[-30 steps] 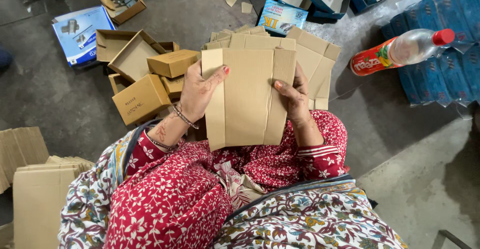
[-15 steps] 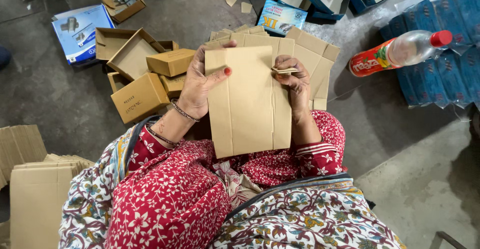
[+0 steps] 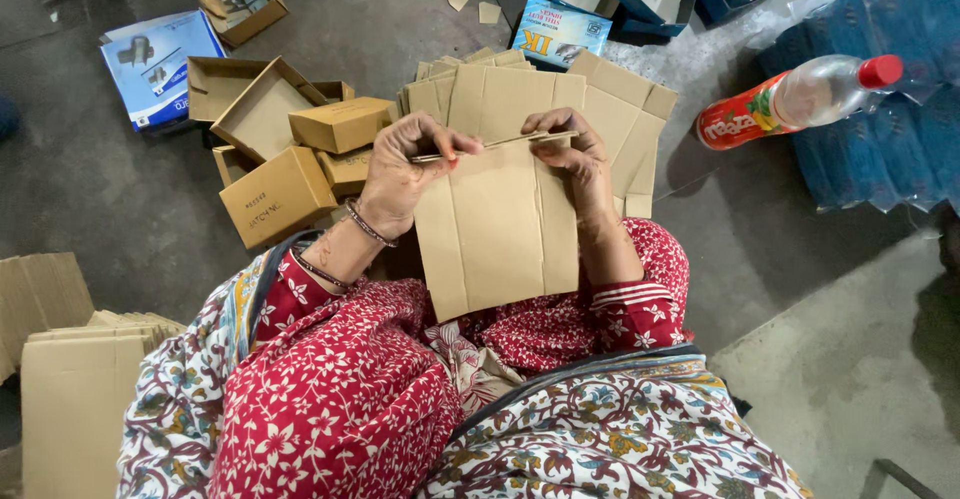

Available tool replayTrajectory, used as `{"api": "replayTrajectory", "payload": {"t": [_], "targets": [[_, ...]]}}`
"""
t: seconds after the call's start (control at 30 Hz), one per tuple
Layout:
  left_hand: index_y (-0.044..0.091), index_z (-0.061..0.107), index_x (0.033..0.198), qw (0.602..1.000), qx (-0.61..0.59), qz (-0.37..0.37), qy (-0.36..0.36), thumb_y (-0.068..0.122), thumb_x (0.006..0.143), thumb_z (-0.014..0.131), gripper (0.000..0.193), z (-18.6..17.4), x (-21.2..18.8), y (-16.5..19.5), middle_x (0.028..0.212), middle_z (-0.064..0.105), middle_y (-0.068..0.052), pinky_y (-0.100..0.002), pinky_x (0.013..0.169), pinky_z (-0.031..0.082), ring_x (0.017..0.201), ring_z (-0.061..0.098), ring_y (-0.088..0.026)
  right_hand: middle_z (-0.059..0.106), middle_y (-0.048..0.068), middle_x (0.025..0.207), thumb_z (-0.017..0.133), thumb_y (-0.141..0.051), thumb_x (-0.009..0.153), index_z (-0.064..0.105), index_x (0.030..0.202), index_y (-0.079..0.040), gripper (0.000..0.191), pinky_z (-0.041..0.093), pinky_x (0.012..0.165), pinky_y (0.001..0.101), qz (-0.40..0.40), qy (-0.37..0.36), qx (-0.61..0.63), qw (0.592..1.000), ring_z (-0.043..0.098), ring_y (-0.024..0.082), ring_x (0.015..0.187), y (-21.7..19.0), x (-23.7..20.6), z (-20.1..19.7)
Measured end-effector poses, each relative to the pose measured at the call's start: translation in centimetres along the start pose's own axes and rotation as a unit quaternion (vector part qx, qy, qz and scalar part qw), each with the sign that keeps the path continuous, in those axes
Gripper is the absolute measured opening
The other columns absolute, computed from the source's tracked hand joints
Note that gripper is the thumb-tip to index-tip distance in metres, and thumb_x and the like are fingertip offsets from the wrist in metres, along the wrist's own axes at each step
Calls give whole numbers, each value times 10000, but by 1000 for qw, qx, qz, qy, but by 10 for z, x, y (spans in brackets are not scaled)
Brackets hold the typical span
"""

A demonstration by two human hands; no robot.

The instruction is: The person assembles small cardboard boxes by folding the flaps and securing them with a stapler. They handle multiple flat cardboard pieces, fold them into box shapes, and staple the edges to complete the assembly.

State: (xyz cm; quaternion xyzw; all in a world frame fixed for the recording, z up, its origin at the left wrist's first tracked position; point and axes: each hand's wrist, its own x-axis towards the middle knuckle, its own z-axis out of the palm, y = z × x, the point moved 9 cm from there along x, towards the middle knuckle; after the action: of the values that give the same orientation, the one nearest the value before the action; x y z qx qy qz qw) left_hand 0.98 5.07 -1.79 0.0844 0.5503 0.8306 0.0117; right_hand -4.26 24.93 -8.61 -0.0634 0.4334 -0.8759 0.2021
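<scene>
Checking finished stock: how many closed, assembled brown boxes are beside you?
3: one closed box on top, one lower left, one between them; more may hide beneath.

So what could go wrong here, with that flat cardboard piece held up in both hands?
The cardboard blank is gripped only along its top edge by the left hand and right hand, so it might bend off its creases or slip. Bare fingers on that thin edge could get cut. The bottle lying on its side nearby might roll or get knocked.

Both hands raised side by side, left hand [image 3: 400, 174] fingers curled pinching, right hand [image 3: 575, 159] gripping
</scene>
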Motion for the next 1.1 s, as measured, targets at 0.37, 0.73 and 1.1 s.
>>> {"api": "replayTrajectory", "payload": {"t": [0.37, 0.73, 1.1], "targets": [[164, 143, 1671, 988, -23, -121, 97, 65, 914, 644, 914, -5, 5, 4, 1651, 357, -138, -461, 1178, 450, 1495, 408, -259, 709, 155, 1167, 628, -142, 921, 662, 1176, 37, 313, 594, 998, 410, -36, 215, 250, 943, 727, 257, 1050, -7, -1, -70], [-82, 619, 1300, 977, -134, -6, 164, 175, 1055, 723, 370, -44, 0, -8, 1283, 696, -159, -416, 1117, 527, 1201, 658, -252, 676, 149, 1275, 637, -119, 954, 576, 1314, -1, 384, 598, 773, 337, 120, -127, -75, 982, 698, 243, 1094, 43, -18, 28], [77, 455, 1284, 950, 78, 88, 289, 89, 879, 709, 478, -55, -20, 16, 1235, 583, 87, -203, 974, 494, 1082, 576, -14, 634, 163, 1381, 650, -373, 1023, 549, 1456, 37, 604, 501, 1116, 364, -55, 17, 7, 998, 617, 243, 1277, -7, -2, -39]]}}
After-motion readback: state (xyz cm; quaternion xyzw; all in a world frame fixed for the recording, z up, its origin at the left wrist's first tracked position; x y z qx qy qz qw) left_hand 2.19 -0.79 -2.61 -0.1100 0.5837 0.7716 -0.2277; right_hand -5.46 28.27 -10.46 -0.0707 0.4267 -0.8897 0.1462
